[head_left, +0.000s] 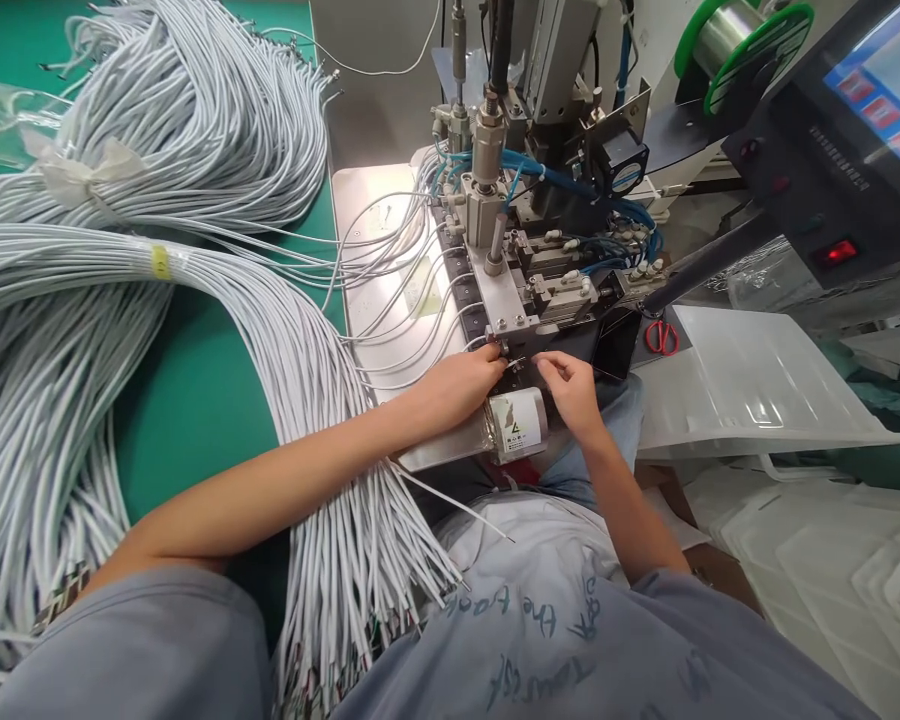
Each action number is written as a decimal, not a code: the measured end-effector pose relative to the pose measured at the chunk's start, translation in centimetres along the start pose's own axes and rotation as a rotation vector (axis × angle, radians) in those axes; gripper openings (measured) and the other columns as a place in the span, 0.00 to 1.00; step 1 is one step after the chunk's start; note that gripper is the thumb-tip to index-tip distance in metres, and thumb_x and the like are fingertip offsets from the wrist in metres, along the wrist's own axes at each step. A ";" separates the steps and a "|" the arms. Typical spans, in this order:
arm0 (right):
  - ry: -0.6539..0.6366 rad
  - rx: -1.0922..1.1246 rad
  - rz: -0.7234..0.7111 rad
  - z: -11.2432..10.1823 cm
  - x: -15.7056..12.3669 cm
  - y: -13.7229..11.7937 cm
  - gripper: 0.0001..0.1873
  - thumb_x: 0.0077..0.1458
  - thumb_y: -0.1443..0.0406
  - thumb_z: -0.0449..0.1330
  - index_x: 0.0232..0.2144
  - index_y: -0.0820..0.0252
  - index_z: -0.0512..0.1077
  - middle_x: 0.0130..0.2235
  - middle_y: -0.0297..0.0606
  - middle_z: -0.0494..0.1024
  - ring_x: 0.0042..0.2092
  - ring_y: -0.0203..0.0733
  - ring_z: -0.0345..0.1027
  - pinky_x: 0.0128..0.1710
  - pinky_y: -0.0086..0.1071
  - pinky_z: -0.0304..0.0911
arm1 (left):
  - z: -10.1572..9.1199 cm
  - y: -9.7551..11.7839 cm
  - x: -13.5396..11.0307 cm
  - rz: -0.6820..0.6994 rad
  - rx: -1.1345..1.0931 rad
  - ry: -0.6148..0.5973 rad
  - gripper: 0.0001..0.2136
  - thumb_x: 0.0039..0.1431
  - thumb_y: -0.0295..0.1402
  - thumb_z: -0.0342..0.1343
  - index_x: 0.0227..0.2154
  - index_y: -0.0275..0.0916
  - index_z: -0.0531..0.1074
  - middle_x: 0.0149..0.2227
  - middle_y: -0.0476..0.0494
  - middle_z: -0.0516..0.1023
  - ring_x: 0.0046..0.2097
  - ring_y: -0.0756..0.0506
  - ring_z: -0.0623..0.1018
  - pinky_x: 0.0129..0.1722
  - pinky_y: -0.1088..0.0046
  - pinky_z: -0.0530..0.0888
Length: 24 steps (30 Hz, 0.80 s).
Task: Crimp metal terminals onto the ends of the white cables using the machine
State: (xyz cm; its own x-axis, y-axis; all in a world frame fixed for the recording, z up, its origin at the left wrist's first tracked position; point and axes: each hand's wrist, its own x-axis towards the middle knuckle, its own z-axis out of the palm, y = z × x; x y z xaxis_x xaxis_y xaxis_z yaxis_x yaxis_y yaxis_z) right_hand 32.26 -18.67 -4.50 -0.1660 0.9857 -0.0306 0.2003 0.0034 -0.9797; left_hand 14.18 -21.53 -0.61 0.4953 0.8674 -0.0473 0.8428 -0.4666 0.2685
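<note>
My left hand (461, 385) rests on the front of a metal plate (379, 215), its fingers pinched at the nearest slot of a black fixture (465, 290) that holds several white cable ends. My right hand (570, 390) is beside it with thumb and forefinger pinched on a small metal piece (517, 364) just in front of the slot. Thin white cables (397, 265) curve from the fixture across the plate. Above the fixture stands a machine head (495, 170) with cylinders and blue air hoses. A white warning label (517, 425) sits just below my hands.
Big bundles of white cables (157, 130) lie on the green mat (202, 390) to the left and hang over the table edge. Red-handled scissors (661, 336) lie by a white plastic tray (757, 380) on the right. A solder spool (742, 40) and a touch screen (885, 80) stand at the back right.
</note>
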 end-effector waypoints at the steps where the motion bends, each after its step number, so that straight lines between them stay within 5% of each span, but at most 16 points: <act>1: -0.029 0.022 0.025 0.0 0.3 0.2 0.10 0.47 0.60 0.58 0.27 0.61 0.74 0.28 0.36 0.76 0.30 0.37 0.65 0.31 0.32 0.62 | 0.0 -0.1 0.0 -0.005 0.031 -0.028 0.12 0.61 0.24 0.43 0.40 0.32 0.71 0.37 0.40 0.72 0.28 0.50 0.73 0.26 0.75 0.67; 12: -0.138 0.086 0.113 0.9 1.2 0.3 0.11 0.47 0.57 0.58 0.22 0.59 0.68 0.19 0.29 0.66 0.23 0.33 0.58 0.26 0.30 0.58 | -0.5 0.1 -0.1 0.073 0.088 -0.035 0.15 0.60 0.22 0.44 0.48 0.33 0.68 0.36 0.42 0.72 0.33 0.47 0.75 0.30 0.73 0.71; 24: -0.161 0.054 0.167 0.7 1.2 0.5 0.12 0.44 0.57 0.60 0.22 0.60 0.68 0.19 0.29 0.67 0.23 0.34 0.59 0.25 0.30 0.58 | -0.5 0.2 -0.2 0.094 0.105 -0.032 0.16 0.60 0.24 0.45 0.50 0.34 0.67 0.40 0.38 0.70 0.39 0.45 0.74 0.34 0.71 0.70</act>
State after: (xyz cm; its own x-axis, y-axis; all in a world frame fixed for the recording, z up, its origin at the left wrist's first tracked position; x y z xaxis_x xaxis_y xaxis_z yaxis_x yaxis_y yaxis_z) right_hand 31.47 -17.56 -5.18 -0.2874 0.9322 -0.2198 0.1865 -0.1707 -0.9675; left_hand 14.12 -21.69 -0.11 0.5782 0.8138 -0.0582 0.8089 -0.5624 0.1714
